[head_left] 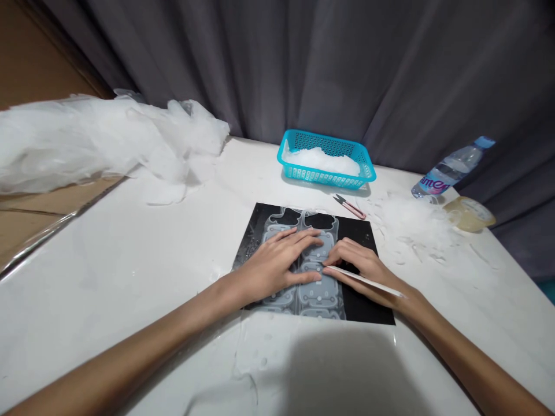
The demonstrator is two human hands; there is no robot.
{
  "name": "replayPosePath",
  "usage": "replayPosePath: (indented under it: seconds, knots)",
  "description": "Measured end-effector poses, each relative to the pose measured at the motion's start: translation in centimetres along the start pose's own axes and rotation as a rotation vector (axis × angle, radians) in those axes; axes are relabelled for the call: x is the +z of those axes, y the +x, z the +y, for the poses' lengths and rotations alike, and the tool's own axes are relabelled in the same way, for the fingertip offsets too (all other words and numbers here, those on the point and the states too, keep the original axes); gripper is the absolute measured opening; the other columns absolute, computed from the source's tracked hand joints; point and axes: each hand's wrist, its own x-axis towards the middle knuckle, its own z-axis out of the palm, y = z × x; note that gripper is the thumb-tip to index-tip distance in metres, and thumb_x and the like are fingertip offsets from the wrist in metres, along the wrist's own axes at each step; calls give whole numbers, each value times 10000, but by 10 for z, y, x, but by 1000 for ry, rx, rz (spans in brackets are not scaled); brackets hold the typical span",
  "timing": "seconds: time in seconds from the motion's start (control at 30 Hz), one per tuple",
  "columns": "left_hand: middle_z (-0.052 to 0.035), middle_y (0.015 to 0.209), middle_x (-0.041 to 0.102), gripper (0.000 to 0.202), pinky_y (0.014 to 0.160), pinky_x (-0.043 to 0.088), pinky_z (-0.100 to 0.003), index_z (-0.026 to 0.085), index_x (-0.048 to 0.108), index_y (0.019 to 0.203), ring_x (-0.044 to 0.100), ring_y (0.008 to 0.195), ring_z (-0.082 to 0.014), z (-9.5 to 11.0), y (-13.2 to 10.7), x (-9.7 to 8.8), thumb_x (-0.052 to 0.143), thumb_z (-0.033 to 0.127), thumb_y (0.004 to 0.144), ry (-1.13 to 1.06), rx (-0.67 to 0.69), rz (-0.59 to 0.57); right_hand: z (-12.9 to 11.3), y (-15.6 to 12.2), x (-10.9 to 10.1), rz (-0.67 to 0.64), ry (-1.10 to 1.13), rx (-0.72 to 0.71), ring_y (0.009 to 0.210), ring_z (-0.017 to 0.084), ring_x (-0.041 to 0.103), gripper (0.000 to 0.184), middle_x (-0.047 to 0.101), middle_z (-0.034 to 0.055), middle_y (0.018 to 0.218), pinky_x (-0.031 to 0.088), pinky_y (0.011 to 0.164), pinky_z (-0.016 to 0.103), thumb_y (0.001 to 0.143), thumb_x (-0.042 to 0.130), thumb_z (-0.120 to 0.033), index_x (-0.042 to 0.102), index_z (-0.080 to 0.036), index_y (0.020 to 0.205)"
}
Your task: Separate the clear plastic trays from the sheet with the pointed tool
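A translucent grey sheet of moulded, rounded-corner pieces lies on a black mat. My left hand rests flat on the sheet with its fingers spread, pointing right. Closed around a slim white pen-like tool, my right hand is at the sheet's right side. The tool's thin dark tip meets the sheet near its right column, just beyond my left thumb; its exact kind I cannot tell. At the sheet's far end are curved, open strips of the same material. My left hand covers part of the left column.
Behind the mat stands a blue basket with white film pieces inside. Small thread snips lie in front of it. To the right are white scraps, a water bottle and a tape roll. White sheeting is heaped at left.
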Motion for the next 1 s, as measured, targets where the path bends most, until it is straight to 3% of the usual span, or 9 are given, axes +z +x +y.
replayPosePath:
  seconds: [0.27,0.47,0.67,0.8,0.9,1.0]
  knots:
    - [-51,1665,437,602,1273,292,-512,287,539,1461,428,1516,-323,-1,-1,1,621,628,972,-12,0,8,3,2,2,4,-77,-61,909,208,604,80,656,43,942,510,814,338,1063,563,-267,575,-227,995]
    - [-51,1666,434,608,1292,264,-479,275,525,1472,434,1516,-301,-2,-1,2,620,617,978,-8,11,7,5,3,13,46,-379,-211,809,206,608,145,646,66,873,532,733,331,1072,493,-188,550,-206,941]
    - [-100,1690,381,772,1278,290,-500,254,375,1594,285,1585,-340,-3,-5,3,598,654,972,-79,-46,-7,14,4,14,135,-615,-311,903,225,686,187,713,110,1012,587,809,353,1081,518,-269,598,-157,1207]
    - [-136,1752,200,913,1276,285,-527,222,286,1628,145,1618,-374,-5,-5,4,629,696,927,-112,-87,19,10,0,19,100,-668,-383,882,227,692,201,718,104,968,575,809,358,1066,543,-219,600,-124,1235]
    - [-160,1763,126,1012,1275,268,-561,212,174,1668,69,1623,-391,-8,-4,6,633,710,916,-119,-112,-5,13,5,15,101,-554,-355,829,210,680,127,704,76,899,551,754,327,1061,528,-184,619,-154,1145]
    - [-184,1764,48,1067,1288,216,-573,199,56,1692,14,1621,-391,-9,-2,5,604,711,933,-122,-112,-55,33,25,-14,219,-380,-161,816,203,668,125,697,72,914,528,735,314,1053,503,-203,626,-191,1039]
